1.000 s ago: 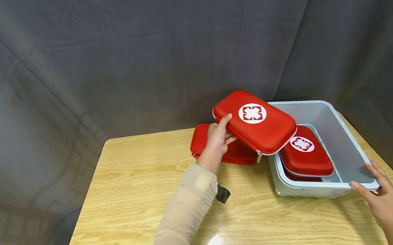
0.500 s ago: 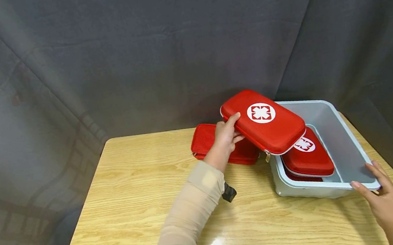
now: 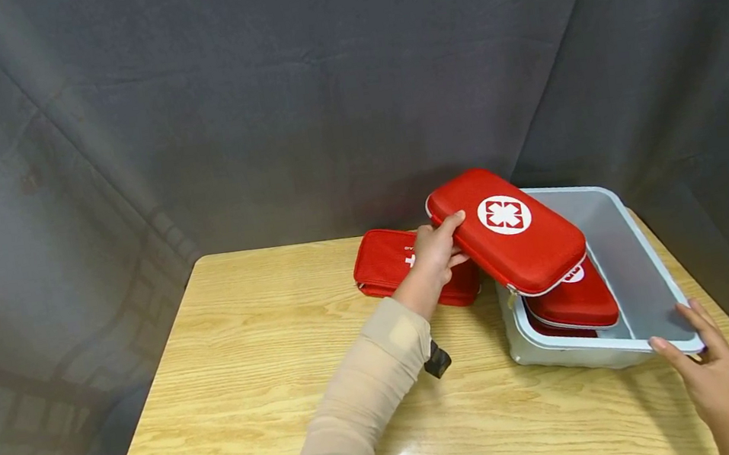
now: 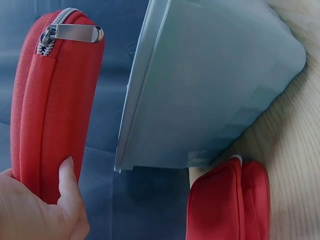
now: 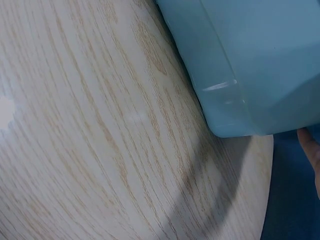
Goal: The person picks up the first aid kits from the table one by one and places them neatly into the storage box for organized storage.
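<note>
My left hand (image 3: 436, 255) grips the near left edge of a red zippered first aid case (image 3: 541, 254), thumb on top, fingers beneath. The case is tilted over the left side of a grey plastic bin (image 3: 641, 260), its white emblem facing up. In the left wrist view, the case (image 4: 52, 115) shows its zipper end and metal pull (image 4: 75, 33), beside the bin wall (image 4: 215, 75). Another red first aid case (image 3: 575, 305) lies inside the bin, partly covered by the held one. My right hand (image 3: 715, 369) holds the bin's near right corner, thumb and fingers at the rim.
A softer red first aid pouch (image 3: 379, 260) with a white cross lies on the wooden table (image 3: 249, 350), left of the bin and partly behind my left hand. Below the upper case in the bin, more red shows. A dark grey curtain (image 3: 321, 110) hangs behind the table.
My left hand has moved right and slightly down with the first aid case, which now covers more of the case in the bin. The pouch's white cross has come into sight. My right hand stays put.
</note>
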Motion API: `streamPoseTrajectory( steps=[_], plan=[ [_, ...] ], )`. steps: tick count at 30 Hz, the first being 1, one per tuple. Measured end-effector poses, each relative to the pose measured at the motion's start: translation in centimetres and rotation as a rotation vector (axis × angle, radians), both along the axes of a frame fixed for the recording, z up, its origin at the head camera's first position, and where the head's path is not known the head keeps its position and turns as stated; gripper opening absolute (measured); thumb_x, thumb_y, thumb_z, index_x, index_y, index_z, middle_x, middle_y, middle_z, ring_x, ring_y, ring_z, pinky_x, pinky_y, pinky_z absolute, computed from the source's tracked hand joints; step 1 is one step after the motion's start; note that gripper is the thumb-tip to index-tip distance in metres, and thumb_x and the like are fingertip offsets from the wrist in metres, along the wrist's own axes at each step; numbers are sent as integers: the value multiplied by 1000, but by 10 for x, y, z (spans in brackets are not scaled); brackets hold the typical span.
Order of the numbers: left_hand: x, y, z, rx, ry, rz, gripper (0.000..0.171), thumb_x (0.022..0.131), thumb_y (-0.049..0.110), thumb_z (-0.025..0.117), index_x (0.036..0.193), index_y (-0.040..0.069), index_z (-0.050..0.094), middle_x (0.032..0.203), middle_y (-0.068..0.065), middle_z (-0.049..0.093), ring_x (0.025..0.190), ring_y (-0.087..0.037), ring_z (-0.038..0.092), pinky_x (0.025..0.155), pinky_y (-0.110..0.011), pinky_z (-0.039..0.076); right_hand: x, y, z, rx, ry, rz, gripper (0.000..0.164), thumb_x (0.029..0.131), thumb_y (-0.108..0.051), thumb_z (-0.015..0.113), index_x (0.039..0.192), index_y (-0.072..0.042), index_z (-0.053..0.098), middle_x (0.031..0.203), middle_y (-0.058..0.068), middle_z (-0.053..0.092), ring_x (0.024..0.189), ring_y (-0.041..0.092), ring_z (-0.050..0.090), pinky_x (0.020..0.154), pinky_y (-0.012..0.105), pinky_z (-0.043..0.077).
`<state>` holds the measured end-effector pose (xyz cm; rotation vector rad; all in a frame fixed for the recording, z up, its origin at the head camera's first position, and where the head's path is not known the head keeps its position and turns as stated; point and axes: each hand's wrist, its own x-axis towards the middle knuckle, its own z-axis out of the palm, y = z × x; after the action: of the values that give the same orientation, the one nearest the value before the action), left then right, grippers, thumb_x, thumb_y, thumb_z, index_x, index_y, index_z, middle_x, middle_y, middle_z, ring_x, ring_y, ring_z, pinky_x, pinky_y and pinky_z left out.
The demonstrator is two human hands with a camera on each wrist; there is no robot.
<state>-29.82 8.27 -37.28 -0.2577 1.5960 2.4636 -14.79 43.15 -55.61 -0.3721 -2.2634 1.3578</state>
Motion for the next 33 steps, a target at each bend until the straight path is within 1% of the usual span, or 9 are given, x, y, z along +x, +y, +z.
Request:
streamPoseTrajectory(
  steps=[9, 15, 18, 20, 27, 28, 33],
  plan=[
    [4, 14, 0, -23, 1, 6, 33, 75, 24, 65, 96, 4, 47, 76, -8, 61, 66, -25, 62, 60, -37, 50, -1, 3, -1, 6, 17, -2, 67, 75, 3, 62, 132, -20, 37, 140, -9, 19, 124, 6, 19, 84, 5, 27],
    [6, 24, 1, -73, -21, 42, 34, 74, 25, 66, 93, 6, 46, 72, -7, 60, 61, -23, 61, 57, -35, 50, -1, 4, -2, 7, 15, 3, 66, 75, 3, 63, 132, -20, 37, 140, -8, 19, 123, 8, 22, 81, 4, 29],
    [7, 29, 0, -77, -27, 58, 34, 74, 25, 66, 93, 6, 45, 73, -7, 58, 60, -23, 60, 57, -36, 50, -2, 5, -1, -2, 15, 5, 66, 75, 3, 63, 131, -20, 37, 140, -8, 19, 123, 8, 23, 79, 3, 30],
    [8, 32, 0, -76, -26, 67, 33, 74, 24, 67, 92, 6, 45, 73, -6, 58, 60, -23, 60, 57, -37, 50, -2, 5, 0, -24, 18, 10, 66, 75, 3, 63, 131, -20, 37, 140, -8, 19, 123, 8, 23, 78, 3, 30],
    [12, 44, 1, -126, -6, 72, 32, 73, 23, 67, 91, 7, 46, 73, -3, 56, 61, -19, 59, 56, -35, 50, -1, 8, -1, -239, 102, 63, 66, 72, 11, 62, 130, -13, 40, 141, -6, 19, 124, 9, 20, 76, 2, 31],
    [13, 46, 2, -141, -3, 75, 32, 73, 22, 67, 91, 7, 46, 73, -3, 55, 60, -18, 58, 56, -34, 50, 0, 9, -1, -252, 105, 68, 66, 72, 11, 62, 130, -13, 40, 141, -6, 19, 124, 9, 20, 77, 2, 31],
    [15, 55, 2, -206, 21, 85, 33, 71, 21, 68, 89, 8, 45, 72, -2, 53, 57, -17, 57, 51, -32, 49, 2, 12, 0, -180, 77, 48, 66, 73, 8, 62, 130, -15, 39, 140, -8, 18, 125, 9, 19, 82, 4, 28]
  ],
)
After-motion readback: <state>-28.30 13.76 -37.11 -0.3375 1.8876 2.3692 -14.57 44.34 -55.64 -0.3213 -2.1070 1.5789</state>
